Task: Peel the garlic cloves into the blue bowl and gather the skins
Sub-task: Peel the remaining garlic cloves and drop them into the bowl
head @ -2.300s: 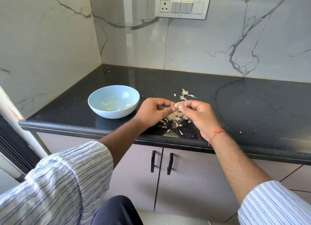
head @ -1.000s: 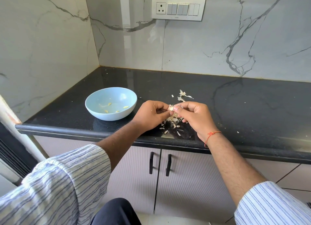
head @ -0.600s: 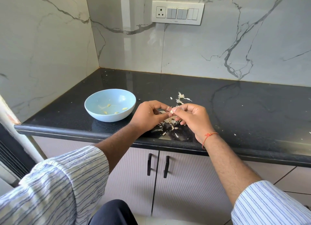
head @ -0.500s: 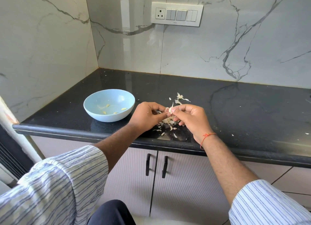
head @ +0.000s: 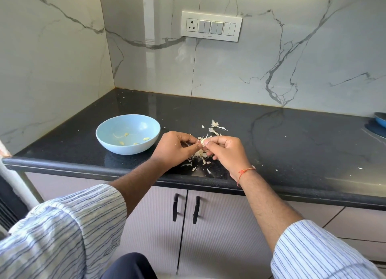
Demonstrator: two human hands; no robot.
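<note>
two hands work above the front edge of the counter [head: 271, 132], near its middle. the left hand [head: 174, 148] and the right hand [head: 224, 151] meet fingertip to fingertip, and both pinch one garlic clove [head: 202, 141] between thumb and curled fingers. the clove is small, pale and partly covered by the fingers; its long axis cannot be told. a thin flake of skin stands up from it toward the back wall.

one blue bowl [head: 117, 147] sits on the counter toward the left front corner, just beside the left hand and apart from it. it is round, smooth and glossy. inside lie about five small yellowish peeled pieces [head: 133, 139], spread across the bottom.

the skins [head: 200, 155] form one loose pile under the hands, at the front edge, made of thin, papery white flakes. a second, smaller cluster [head: 215, 127] lies behind the hands, toward the back wall. single flecks are scattered toward the right end.

the counter is black, speckled and polished. the right wrist carries one orange thread [head: 244, 172]. both sleeves are white with thin blue stripes.
</note>
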